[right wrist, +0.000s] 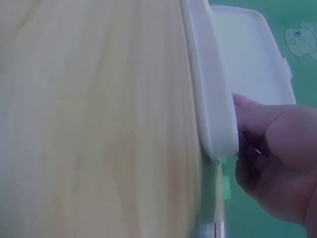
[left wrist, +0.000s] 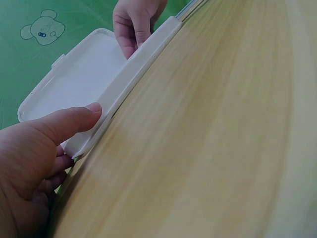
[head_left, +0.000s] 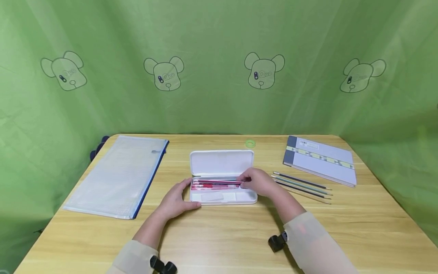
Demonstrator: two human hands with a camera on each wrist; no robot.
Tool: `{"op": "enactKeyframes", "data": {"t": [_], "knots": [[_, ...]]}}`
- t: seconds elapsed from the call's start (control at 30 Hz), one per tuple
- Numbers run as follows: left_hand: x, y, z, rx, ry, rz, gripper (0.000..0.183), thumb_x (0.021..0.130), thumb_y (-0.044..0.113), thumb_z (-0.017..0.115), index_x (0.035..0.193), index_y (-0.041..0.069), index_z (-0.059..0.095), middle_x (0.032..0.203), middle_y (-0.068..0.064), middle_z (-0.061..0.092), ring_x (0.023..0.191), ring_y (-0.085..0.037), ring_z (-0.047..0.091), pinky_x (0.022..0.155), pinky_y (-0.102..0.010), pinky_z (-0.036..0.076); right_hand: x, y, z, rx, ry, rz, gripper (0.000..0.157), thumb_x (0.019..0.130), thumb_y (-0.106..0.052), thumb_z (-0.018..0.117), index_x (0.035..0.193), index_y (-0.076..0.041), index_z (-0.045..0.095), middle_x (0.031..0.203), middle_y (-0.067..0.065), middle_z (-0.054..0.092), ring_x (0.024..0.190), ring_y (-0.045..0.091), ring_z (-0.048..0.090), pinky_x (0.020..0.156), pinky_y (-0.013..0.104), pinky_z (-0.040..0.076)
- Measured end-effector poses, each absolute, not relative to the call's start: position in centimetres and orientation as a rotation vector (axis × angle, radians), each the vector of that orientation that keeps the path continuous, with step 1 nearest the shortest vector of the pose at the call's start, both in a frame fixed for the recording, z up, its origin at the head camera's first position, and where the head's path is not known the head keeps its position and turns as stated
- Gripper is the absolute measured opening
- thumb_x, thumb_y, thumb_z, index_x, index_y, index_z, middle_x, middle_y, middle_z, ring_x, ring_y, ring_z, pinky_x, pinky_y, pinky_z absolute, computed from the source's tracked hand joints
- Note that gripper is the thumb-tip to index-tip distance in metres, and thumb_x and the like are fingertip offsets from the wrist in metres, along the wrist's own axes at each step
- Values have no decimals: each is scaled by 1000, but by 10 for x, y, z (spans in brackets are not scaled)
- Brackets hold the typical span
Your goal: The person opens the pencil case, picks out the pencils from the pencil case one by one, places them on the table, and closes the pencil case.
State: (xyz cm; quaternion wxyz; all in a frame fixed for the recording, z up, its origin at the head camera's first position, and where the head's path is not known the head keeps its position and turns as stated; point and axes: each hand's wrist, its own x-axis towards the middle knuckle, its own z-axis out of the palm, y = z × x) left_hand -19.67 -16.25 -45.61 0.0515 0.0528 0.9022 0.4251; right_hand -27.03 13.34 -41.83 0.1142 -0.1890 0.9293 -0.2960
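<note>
An open white pencil case (head_left: 222,161) sits at mid-table, its lid raised at the back. Red and dark pencils (head_left: 215,182) lie lengthwise in its rear part, and a small whitish block (head_left: 212,196) lies in the front part. My left hand (head_left: 176,203) holds the left end of the case, thumb along the front wall, as the left wrist view also shows. Over the right end, my right hand (head_left: 258,182) reaches inside with bent fingers and pinches the end of a pencil; its fingertips are partly hidden behind the case wall in the right wrist view.
Several loose pencils (head_left: 302,186) lie right of the case. Behind them is a grey-and-white notebook (head_left: 321,160). A translucent zip folder (head_left: 116,177) with a blue edge lies on the left. A green ring, perhaps tape (head_left: 250,143), is near the back edge. Green curtain (head_left: 219,106) surrounds the table.
</note>
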Motion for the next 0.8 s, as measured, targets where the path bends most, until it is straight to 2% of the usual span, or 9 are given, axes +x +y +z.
{"op": "enactKeyframes", "data": {"t": [0.13, 0.2, 0.37, 0.8], "knots": [[-197, -162, -456, 147, 2737, 1299, 92, 74, 35, 84, 150, 9, 39, 153, -21, 39, 143, -41, 34, 118, -56, 28, -269, 142, -418, -565, 2713, -933, 18, 89, -9, 68, 106, -6, 74, 106, 10, 71, 101, 23, 63, 93, 45, 52], [-198, -162, -456, 144, 2733, 1304, 92, 74, 35, 84, 150, 9, 39, 154, -20, 39, 144, -41, 34, 118, -56, 28, -268, 148, -417, -574, 2711, -969, 18, 89, -9, 69, 105, -6, 75, 103, 9, 71, 95, 19, 62, 86, 39, 53], [-198, -163, -458, 144, 2731, 1310, 93, 74, 36, 84, 150, 10, 39, 154, -19, 39, 144, -40, 34, 118, -55, 28, -264, 163, -410, -545, 2706, -1029, 18, 89, -10, 69, 106, -6, 75, 101, 9, 70, 85, 15, 56, 74, 28, 48], [-199, -163, -459, 152, 2737, 1298, 93, 74, 36, 85, 150, 10, 38, 154, -21, 38, 144, -41, 33, 118, -56, 28, -248, 221, -400, -505, 2815, -979, 21, 91, -14, 67, 110, -9, 74, 102, 8, 70, 87, 14, 58, 76, 29, 48]]}}
